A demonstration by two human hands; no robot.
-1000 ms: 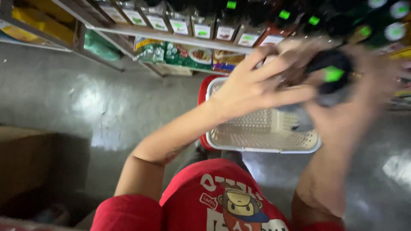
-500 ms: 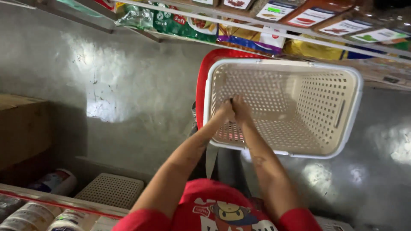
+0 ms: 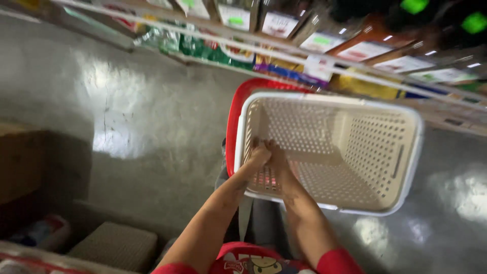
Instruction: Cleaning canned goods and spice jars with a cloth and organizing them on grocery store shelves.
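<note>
Down low, both hands reach into a cream basket that sits over a red basket on the grey floor. The left hand and right hand touch side by side on its perforated bottom; whether their fingers grip anything cannot be told.

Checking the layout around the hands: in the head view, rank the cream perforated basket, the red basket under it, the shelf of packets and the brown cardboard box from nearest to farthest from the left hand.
1. Cream basket: the left hand reaches into it.
2. Red basket: just beyond, under the cream one's left edge.
3. Shelf of packets: up ahead, across the floor.
4. Cardboard box: far left edge.
</note>
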